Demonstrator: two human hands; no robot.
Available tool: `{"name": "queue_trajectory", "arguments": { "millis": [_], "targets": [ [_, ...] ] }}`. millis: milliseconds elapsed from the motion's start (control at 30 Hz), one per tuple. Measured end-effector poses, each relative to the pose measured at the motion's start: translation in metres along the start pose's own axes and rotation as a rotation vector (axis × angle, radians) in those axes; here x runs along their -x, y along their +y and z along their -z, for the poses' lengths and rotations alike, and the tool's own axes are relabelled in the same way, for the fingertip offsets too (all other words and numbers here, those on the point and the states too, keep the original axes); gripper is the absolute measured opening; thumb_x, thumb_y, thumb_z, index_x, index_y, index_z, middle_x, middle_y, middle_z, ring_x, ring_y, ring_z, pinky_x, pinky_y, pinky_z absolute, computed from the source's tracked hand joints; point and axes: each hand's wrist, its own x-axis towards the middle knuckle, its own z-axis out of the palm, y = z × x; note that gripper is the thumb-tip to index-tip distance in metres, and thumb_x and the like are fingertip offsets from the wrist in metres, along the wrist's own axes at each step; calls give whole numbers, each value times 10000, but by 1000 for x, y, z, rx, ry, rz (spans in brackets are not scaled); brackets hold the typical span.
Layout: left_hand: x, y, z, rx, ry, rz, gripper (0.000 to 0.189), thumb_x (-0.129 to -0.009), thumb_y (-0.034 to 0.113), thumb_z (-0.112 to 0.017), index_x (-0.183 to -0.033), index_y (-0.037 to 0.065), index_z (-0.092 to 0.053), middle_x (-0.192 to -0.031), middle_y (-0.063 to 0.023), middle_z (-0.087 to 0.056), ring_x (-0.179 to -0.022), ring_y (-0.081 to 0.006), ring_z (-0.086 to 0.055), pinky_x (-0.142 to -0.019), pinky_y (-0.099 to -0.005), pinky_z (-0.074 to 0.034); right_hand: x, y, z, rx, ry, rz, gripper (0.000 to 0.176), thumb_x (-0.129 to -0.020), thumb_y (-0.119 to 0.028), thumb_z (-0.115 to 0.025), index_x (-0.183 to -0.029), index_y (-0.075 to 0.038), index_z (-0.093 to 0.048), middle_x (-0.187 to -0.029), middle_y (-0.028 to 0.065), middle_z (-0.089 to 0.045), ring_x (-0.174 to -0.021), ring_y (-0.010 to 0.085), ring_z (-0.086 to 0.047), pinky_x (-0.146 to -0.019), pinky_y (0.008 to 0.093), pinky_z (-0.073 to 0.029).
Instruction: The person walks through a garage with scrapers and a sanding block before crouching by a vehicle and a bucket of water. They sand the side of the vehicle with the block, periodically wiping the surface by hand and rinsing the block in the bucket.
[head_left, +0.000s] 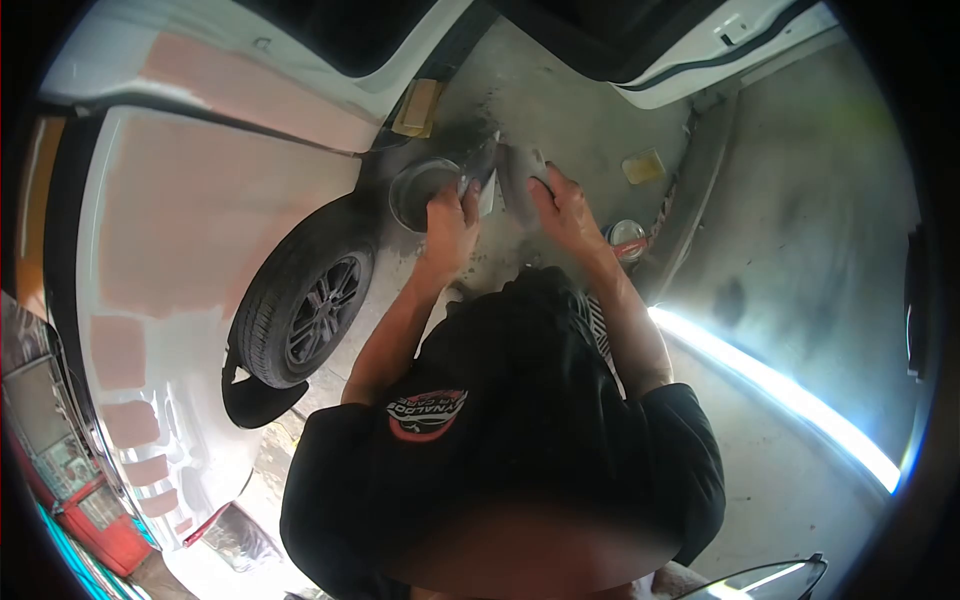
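Note:
My left hand is closed, thumb and fingers pinching a dark grey sheet that looks like sandpaper, with a pale edge. Just beneath it on the floor stands a round bucket with greyish contents. A little to the right, my right hand grips a grey flat piece, smeared by motion; its kind is not clear. The two held pieces are close together, both in front of my body above the floor.
On the left stands a white vehicle with pinkish sanded patches and a wheel. Cardboard lies by its sill. An open door is ahead. To the right are a yellowish block, a can and a lit tube.

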Motion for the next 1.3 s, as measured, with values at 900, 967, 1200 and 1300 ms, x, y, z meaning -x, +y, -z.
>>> {"name": "queue_trajectory", "arguments": {
  "millis": [900,967,1200,1300],
  "targets": [
    [-13,-85,-52,1855,-500,1128,211,-1036,183,-517,-1100,16,-628,-766,-33,-594,-549,-102,-511,-436,-229,-392,-27,141,62,-446,187,-379,237,-968,-215,-642,-1057,3,-663,-836,96,-694,-766,137,-656,-708,306,-526],
    [-20,-43,-39,1383,-214,1125,262,-1026,236,-563,-1175,24,-607,-906,-42,-634,-724,-146,-619,-625,-286,-518,-42,143,67,-732,106,-498,263,-966,-244,-661,-1065,-1,-664,-885,54,-704,-785,119,-652,-726,300,-527],
    [11,-52,-34,925,-52,967,394,-979,204,-646,-1293,-18,-561,-1207,-91,-645,-1081,-192,-629,-935,-354,-514,-59,176,98,-1067,24,-592,316,-941,-266,-686,-1104,4,-657,-978,72,-709,-827,155,-676,-773,333,-549],
    [36,-55,-32,826,12,999,376,-981,194,-642,-1286,-12,-567,-1201,-85,-647,-1080,-181,-626,-933,-336,-509,-14,346,41,719,-290,-691,385,-909,-249,-677,-1139,57,-638,-1014,158,-710,-846,200,-686,-798,380,-550]
  ]
}}
